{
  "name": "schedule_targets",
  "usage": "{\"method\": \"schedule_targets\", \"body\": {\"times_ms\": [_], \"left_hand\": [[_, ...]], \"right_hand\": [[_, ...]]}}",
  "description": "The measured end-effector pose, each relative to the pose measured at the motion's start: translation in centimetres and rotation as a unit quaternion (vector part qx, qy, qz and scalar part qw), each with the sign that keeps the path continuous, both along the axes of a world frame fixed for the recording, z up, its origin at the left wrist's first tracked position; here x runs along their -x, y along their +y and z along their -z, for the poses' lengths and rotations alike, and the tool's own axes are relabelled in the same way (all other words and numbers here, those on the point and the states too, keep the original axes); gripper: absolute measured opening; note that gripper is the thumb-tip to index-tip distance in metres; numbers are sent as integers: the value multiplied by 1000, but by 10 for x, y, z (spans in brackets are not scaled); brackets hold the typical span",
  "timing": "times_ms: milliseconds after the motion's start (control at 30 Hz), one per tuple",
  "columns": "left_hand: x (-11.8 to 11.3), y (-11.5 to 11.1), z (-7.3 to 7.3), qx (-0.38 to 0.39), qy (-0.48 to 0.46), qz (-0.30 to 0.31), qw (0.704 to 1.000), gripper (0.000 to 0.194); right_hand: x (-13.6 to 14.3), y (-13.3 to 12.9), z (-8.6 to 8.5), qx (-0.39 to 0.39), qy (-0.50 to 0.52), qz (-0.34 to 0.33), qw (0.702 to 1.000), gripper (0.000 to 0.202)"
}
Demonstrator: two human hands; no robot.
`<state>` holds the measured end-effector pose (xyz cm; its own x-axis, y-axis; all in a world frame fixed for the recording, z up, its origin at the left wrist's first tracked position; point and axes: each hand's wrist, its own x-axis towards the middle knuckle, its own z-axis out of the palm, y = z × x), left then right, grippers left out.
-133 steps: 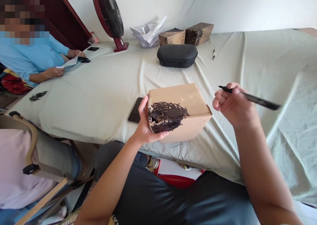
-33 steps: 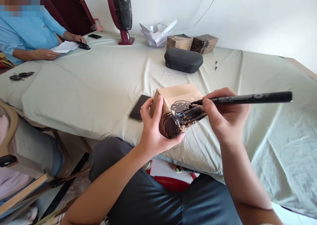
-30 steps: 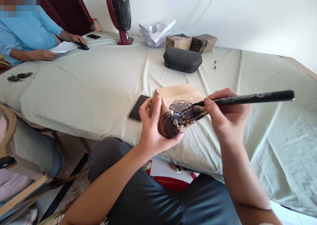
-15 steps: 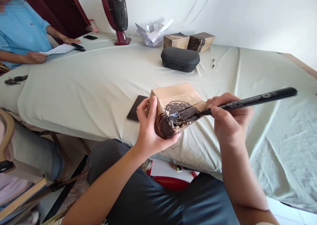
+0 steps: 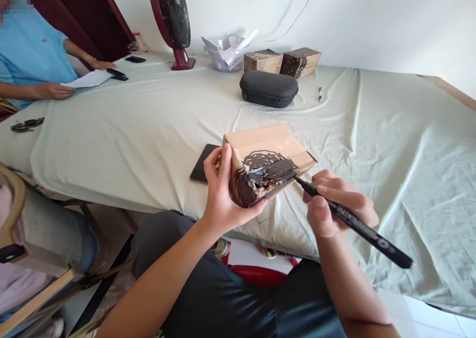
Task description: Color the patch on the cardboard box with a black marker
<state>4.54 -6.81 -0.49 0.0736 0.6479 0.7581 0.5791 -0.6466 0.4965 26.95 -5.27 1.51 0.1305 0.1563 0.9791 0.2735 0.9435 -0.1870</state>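
My left hand (image 5: 223, 197) grips the left end of a brown cardboard box (image 5: 266, 140), thumb along the lower edge and fingers at the far side. Black ink scribbles cover much of the box's near face, with a curved outline above them. In my right hand (image 5: 336, 204) is a black marker pen (image 5: 366, 231), its tip at the lower right edge of the inked patch and its back end slanting down to the right. Behind my left fingers, partly hidden, lies a dark phone or tablet (image 5: 203, 164) on the cloth.
A black zip case (image 5: 268, 88) stands beyond the box, before two scribbled cardboard boxes (image 5: 301, 62). Further left are a clear basket (image 5: 226, 58) and a fan (image 5: 178, 30). At the far left a person (image 5: 33, 55) holds paper. Pale cloth (image 5: 141, 120) covers the table.
The marker has swung from pointing up-right to slanting down-right, and my right hand has turned and dropped slightly. Its tip moved left along the box edge. My left hand keeps its grip.
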Motion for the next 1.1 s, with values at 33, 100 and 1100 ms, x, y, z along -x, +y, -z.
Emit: {"method": "schedule_targets", "body": {"times_ms": [33, 100, 1100], "left_hand": [[1, 0, 1, 2, 1, -3, 1000, 132], [2, 1, 2, 8, 3, -8, 1000, 134], [23, 36, 43, 78, -78, 104, 988, 159]], "right_hand": [[1, 1, 2, -19, -5, 7, 1000, 14], [3, 4, 4, -52, -20, 18, 998, 14], [-15, -38, 17, 261, 138, -254, 921, 11]]}}
